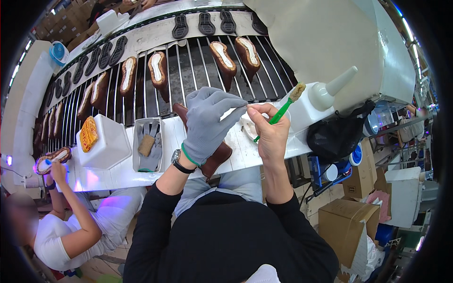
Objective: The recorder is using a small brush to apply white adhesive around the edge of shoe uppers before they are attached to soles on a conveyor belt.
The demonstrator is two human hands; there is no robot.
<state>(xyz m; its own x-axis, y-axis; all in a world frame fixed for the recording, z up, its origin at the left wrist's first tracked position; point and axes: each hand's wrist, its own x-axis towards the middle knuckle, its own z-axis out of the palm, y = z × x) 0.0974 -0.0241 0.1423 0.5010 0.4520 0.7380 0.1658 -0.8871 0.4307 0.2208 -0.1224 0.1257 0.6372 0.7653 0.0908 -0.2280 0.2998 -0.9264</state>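
My left hand (207, 120), in a grey knit glove, has its thumb and fingertips pinched together. They meet the fingertips of my bare right hand (270, 127); whatever lies between them is too small to make out. A green-handled brush (281, 112) with a tan, glue-stained head is held in my right hand, slanting up and to the right. Beneath the gloved hand lies a brown leather boot upper (218, 156), partly hidden, across the table's near edge. A white dish (248, 127) sits behind my right hand, largely covered by it.
A white nozzle bottle (325, 96) and a black bag (330, 134) are at right. Left of my hands are a tray (136, 155) with gloves and a white block (111, 146). Brown shoe uppers (158, 73) and black soles (180, 27) line the rack behind. A co-worker (71, 212) brushes a shoe.
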